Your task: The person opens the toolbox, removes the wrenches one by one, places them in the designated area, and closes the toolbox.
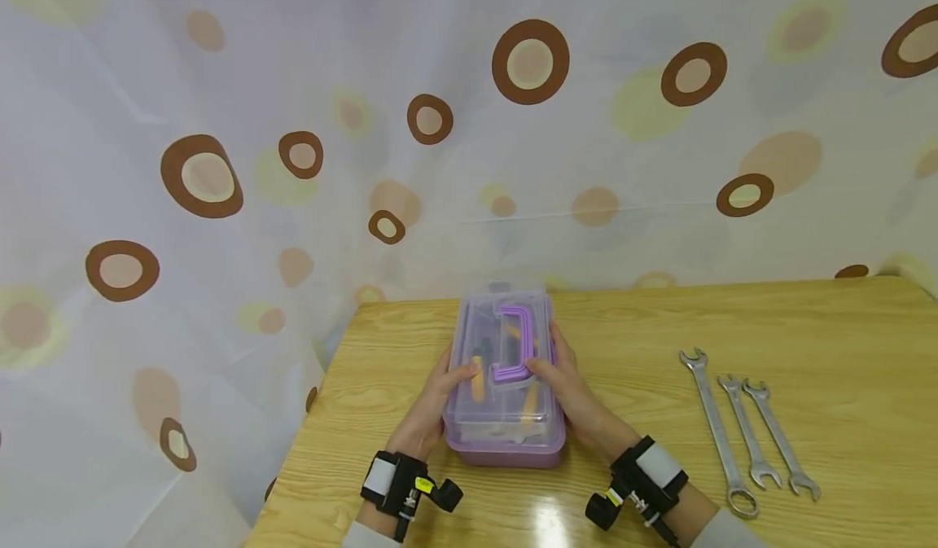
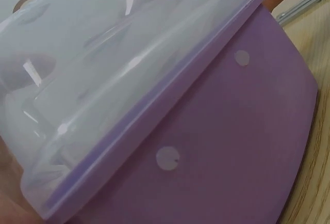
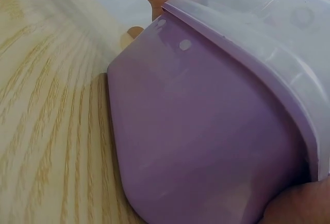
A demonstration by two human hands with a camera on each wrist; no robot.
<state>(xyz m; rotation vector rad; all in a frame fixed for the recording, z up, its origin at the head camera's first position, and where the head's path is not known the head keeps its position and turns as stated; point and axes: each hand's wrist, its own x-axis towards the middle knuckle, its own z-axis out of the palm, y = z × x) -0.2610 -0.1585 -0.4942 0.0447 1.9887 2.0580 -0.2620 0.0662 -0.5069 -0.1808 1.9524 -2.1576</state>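
A purple plastic storage box [image 1: 506, 457] with a clear lid [image 1: 469, 430] rests on the wooden table. On its lid lies a purple folding handle [image 1: 526, 338]. Through the clear plastic, orange-handled items [image 1: 478, 381] show inside; their kind is blurred. My left hand [image 1: 434, 397] grips the box's left side, thumb over the lid. From the other side my right hand [image 1: 575, 393] holds it too, its thumb beside the handle. In the left wrist view, the box's near wall [image 2: 221, 121] stands close to the tabletop. The fingers under the rim are mostly hidden.
Three metal wrenches [image 1: 716, 430] lie side by side on the table to the right. A patterned curtain [image 1: 469, 157] hangs behind the table [image 1: 623, 328] and along its left edge. Each wrist wears a black strap [image 1: 648, 483] with a small camera.
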